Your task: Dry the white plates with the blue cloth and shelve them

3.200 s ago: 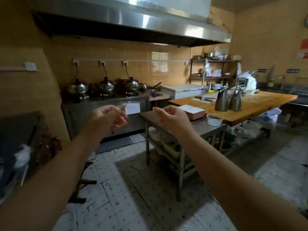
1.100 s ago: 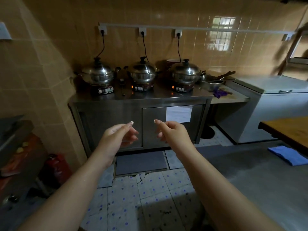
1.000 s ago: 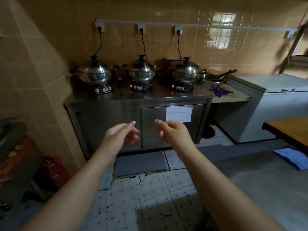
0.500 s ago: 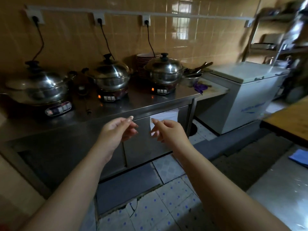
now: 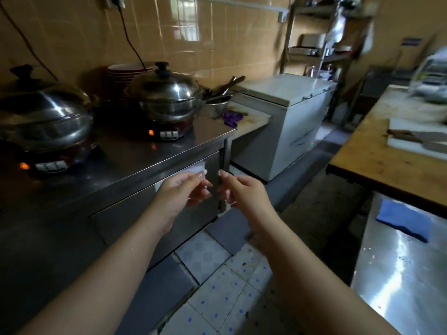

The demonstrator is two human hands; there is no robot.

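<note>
At 3 o'clock the blue cloth (image 5: 404, 223) lies untouched; left hand (image 5: 180, 191) and right hand (image 5: 244, 189) hang loosely curled, empty, drying not begun

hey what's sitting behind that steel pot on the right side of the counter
A stack of plates stands against the tiled wall behind the right steel pot. Only the top rim and left edge show; the pot hides the rest, so their number cannot be told.

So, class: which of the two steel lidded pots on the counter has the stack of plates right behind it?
The right pot, beside the small utensil bowl; the plates rise behind it.
</note>
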